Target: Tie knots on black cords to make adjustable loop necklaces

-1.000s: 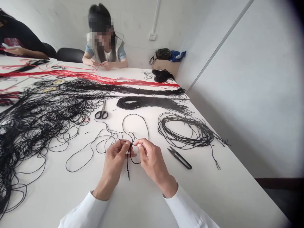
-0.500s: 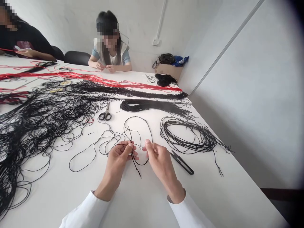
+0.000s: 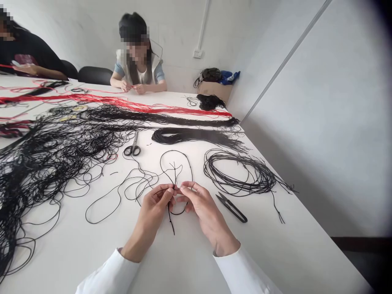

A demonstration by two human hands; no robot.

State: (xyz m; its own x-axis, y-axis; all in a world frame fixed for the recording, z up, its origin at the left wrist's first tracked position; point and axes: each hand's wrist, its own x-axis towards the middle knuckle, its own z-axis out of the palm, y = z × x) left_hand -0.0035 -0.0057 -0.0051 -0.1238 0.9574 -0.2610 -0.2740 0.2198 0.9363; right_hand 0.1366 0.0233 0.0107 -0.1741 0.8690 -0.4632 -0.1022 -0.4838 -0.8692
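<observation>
A thin black cord [image 3: 175, 179] runs through my fingers just above the table, with a large loop rising beyond them and a short tail hanging below. My left hand [image 3: 153, 212] pinches the cord between finger and thumb. My right hand [image 3: 200, 216] meets it at the same spot, its fingertips closed on the cord. The pinched part is hidden by my fingertips. To the right of my right hand lie black thread snips [image 3: 231, 208] on the white table [image 3: 196, 249]. Steel scissors [image 3: 132, 147] with black handles sit further off, beyond my left hand.
A huge tangle of black cords [image 3: 45, 163] covers the table's left side. A black coil [image 3: 235, 173] and bundle [image 3: 190, 136] lie ahead, with long red cords [image 3: 147, 108] beyond. Across the table, a person [image 3: 137, 69] handles red cord. A cardboard box [image 3: 212, 92] stands past the far corner.
My right hand has swung back in from the right and closed on the cord beside my left hand. The cord's hanging tail now points more nearly straight down.
</observation>
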